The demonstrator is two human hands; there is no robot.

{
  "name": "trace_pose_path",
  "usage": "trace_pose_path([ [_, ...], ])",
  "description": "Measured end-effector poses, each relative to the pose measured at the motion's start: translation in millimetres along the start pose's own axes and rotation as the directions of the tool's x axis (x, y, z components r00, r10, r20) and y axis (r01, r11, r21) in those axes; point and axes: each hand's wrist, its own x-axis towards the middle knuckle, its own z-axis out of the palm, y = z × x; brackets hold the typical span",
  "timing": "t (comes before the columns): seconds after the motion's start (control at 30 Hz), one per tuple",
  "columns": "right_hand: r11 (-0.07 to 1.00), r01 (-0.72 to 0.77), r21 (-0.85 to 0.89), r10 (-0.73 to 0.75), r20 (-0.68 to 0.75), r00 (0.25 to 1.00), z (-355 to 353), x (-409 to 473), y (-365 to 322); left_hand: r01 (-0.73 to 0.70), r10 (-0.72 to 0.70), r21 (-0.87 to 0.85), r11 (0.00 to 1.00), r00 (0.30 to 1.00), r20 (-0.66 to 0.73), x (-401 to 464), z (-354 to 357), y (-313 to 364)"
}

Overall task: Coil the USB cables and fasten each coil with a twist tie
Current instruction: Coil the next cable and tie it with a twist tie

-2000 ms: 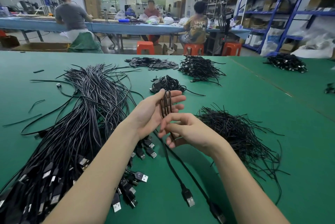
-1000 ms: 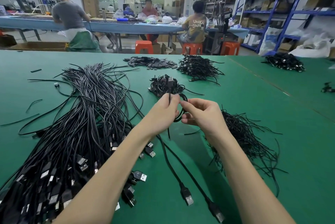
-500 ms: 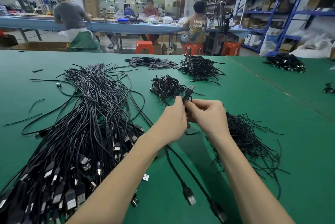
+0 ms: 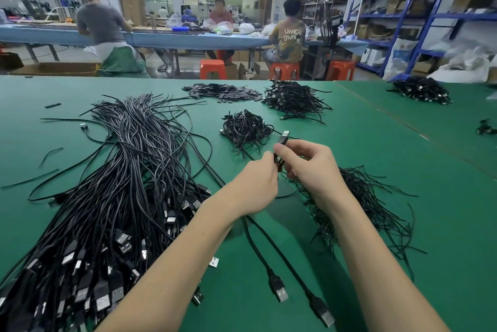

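Cables lie all over the green table (image 4: 376, 159) in front of me. Both of my hands are up above the table, close together, and they hold one small black cable coil (image 4: 279, 162) between them. My left hand (image 4: 255, 183) has its fingers curled in and pinches the coil from the left side. My right hand (image 4: 309, 167) has its fingers bent around the coil from the right, with the thumb on top. A USB plug (image 4: 284, 138) sticks up out of the coil, just past my fingertips. I cannot see a twist tie on the coil because my fingers hide that part. To my left is a big heap of loose USB cables (image 4: 121, 183), with many plugs at the near end. Two more loose cables (image 4: 279, 264) run under my arms toward me. Under my right wrist is a heap of thin black twist ties (image 4: 363, 205). Beyond my hands sits a small pile of finished coils (image 4: 244, 127), and a bigger pile (image 4: 293, 99) lies farther back.
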Motion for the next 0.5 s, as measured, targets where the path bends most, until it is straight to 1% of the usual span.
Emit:
trace_pose_path([
  [0.07,0.999,-0.004,-0.035,0.003,-0.019,1.000,-1.1,2.5,1.6,-0.029,0.029,-0.081,0.996,1.000,-0.006,0.4,0.7,0.7],
  [0.13,0.998,0.002,-0.064,-0.006,-0.073,0.997,-0.5,6.2,3.8,-0.036,0.025,-0.230,0.972,0.998,-0.052,-0.1,4.3,2.4],
  [0.23,0.997,-0.019,-0.071,0.010,-0.130,0.991,1.0,8.5,9.2,-0.037,-0.023,-0.400,0.916,0.989,-0.144,1.5,11.4,-0.2],
  [0.33,0.988,-0.034,-0.151,0.018,-0.101,0.995,0.5,6.2,13.5,0.024,-0.099,-0.464,0.886,0.985,-0.138,3.4,17.7,-6.7],
  [0.4,0.958,-0.017,-0.287,0.001,-0.057,0.998,-4.9,6.6,12.8,0.046,-0.138,-0.512,0.858,0.980,-0.143,4.5,19.3,-10.7],
  [0.43,0.922,0.000,-0.387,-0.012,-0.029,1.000,-9.3,7.2,11.4,0.048,-0.157,-0.545,0.837,0.975,-0.155,5.3,18.4,-12.5],
  [0.47,0.851,0.024,-0.525,-0.024,0.007,1.000,-14.2,8.3,9.9,0.051,-0.177,-0.575,0.817,0.970,-0.165,6.1,16.4,-14.5],
  [0.5,0.736,0.055,-0.675,-0.024,0.055,0.998,-19.0,8.5,8.5,0.056,-0.195,-0.603,0.796,0.966,-0.168,6.4,13.9,-16.7],
])
